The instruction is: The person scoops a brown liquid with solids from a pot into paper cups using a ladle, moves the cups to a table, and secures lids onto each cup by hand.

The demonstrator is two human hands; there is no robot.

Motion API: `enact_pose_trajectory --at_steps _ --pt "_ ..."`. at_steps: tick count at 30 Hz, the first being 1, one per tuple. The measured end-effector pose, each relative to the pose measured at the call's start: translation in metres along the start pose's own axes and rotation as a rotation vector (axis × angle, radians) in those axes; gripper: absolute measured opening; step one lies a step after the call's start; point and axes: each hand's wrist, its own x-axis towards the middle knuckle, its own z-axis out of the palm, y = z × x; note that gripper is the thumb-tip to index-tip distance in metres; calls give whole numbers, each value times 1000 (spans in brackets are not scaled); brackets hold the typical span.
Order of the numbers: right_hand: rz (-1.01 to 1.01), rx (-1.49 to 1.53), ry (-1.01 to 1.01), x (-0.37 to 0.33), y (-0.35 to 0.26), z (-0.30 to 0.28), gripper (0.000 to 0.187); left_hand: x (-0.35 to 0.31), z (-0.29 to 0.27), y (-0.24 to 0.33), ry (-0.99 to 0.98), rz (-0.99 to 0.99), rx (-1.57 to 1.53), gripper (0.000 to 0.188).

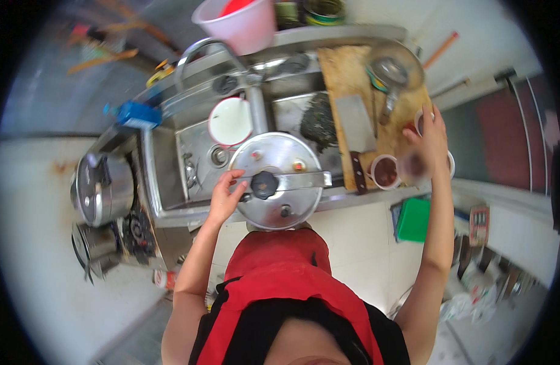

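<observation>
Head view, read from left to right: at the far left two steel pots with lids (102, 188) stand on a dark gas burner (137, 228), just beside a stainless steel double sink (170, 176) set into the table. In the left basin lies a round white enamel bowl with a red rim (229, 120), under the curved steel tap (195, 52). The left hand (222, 194) rests on the near left edge of the big round silver pressure-cooker lid (275, 180), fingers curled loosely over the rim beside the black centre knob (265, 184), steadying the lid more than clamping it. The cooker sits on the sink's front edge, close to the person's red apron (277, 274). To the right a dark leafy heap (318, 121) lies in the second basin, then a wooden chopping board (347, 79) carries a broad steel cleaver (356, 128) and a steel ladle in a metal bowl (392, 70). The right hand (429, 143) is raised over the board's right edge, and closes around a small blurred cup (414, 165); another small cup of reddish contents (386, 171) stands just beside it. By my reading, the step in hand is moving a small cup while the cooker is kept still; the next move calls for a level carry, clear of the cleaver handle.
</observation>
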Motion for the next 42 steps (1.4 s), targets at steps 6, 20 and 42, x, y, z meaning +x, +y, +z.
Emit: enact_pose_trajectory --at_steps 6,20,42 --pt "-591 369 -356 -58 -188 17 76 -48 -84 -20 187 -41 -69 21" --pt "-467 -343 -454 -150 -340 146 70 -149 -335 -195 816 -39 -185 32" --pt "-468 309 -308 -167 -511 25 48 -216 -593 -226 889 -236 980 22"
